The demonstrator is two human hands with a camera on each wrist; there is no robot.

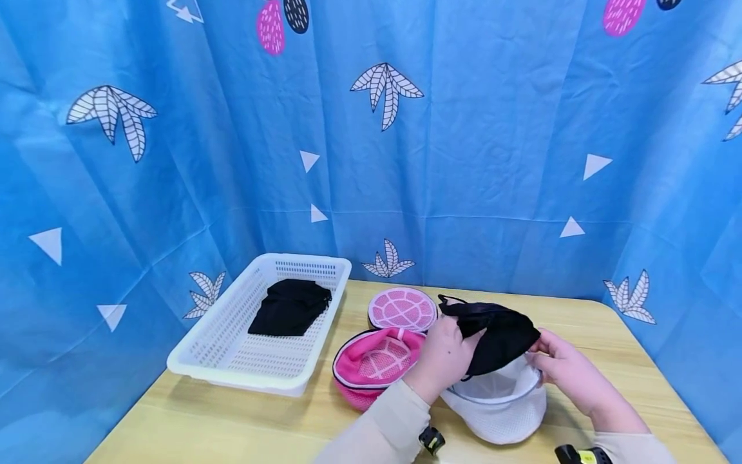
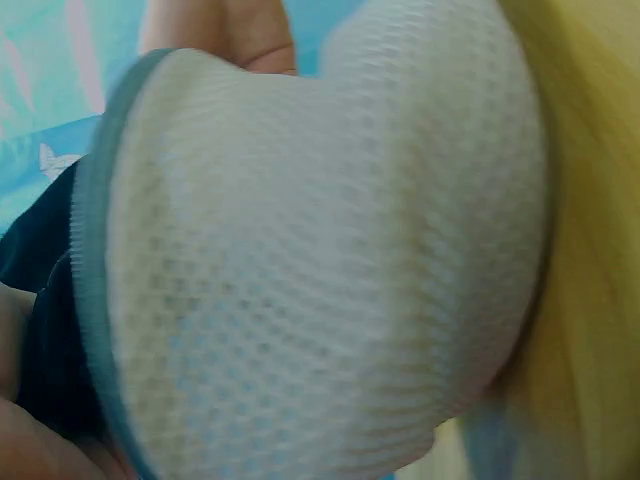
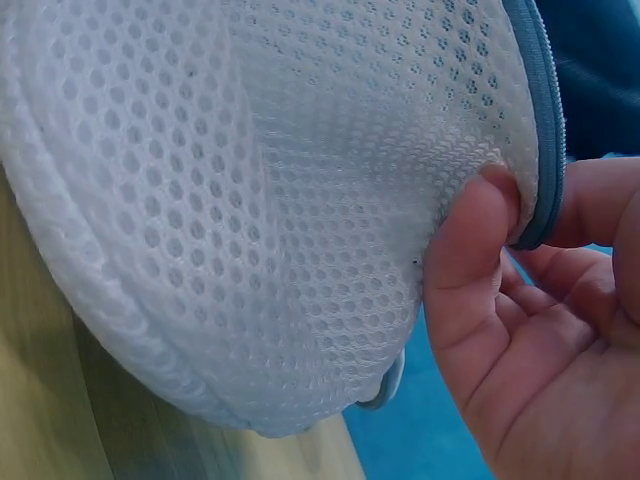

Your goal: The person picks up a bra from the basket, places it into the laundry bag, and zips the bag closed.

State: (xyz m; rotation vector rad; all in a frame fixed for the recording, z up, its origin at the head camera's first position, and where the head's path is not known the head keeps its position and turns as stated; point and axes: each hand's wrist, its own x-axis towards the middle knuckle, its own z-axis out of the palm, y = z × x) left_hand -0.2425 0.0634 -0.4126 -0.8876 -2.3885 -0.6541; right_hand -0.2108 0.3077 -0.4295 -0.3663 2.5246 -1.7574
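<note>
My left hand [image 1: 442, 356] grips a black garment [image 1: 503, 340] with a thin strap, held over the mouth of a white mesh laundry bag [image 1: 503, 420]. The bag stands unzipped on the table, its grey zip edge [image 3: 546, 120] running round the opening. At the bag's right side my right hand [image 1: 570, 380] pinches the rim between thumb and fingers, as the right wrist view shows. The left wrist view is mostly filled by the bag's mesh wall [image 2: 300, 250], with dark cloth [image 2: 60, 340] behind its rim. The garment hides part of the bag's inside.
A pink mesh bag [image 1: 362, 394] stands unzipped left of my left hand, with a round pink-and-white bag [image 1: 402, 309] behind it. Farther left, a white plastic basket [image 1: 232, 381] holds black cloth [image 1: 290, 308]. Blue curtain [image 1: 487, 161] hangs behind the wooden table [image 1: 243, 425].
</note>
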